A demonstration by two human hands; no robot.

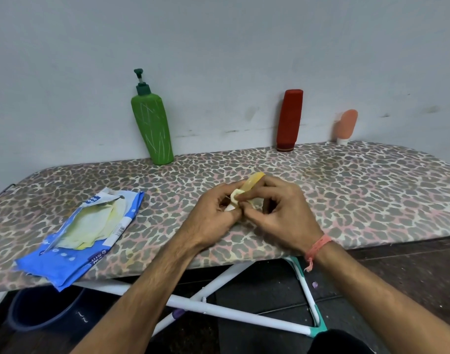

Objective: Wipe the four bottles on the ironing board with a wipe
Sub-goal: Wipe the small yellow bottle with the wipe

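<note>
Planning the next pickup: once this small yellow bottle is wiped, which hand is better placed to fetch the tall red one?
Probably the right hand: the tall red bottle stands against the wall on its side.

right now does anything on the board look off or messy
Mostly the blue wipe pack: it lies torn open and crumpled near the board's front left edge, wipes showing. The green pump bottle stands tilted against the wall. Nothing spilled; both hands, left hand and right hand, hold a small yellow bottle.
</note>
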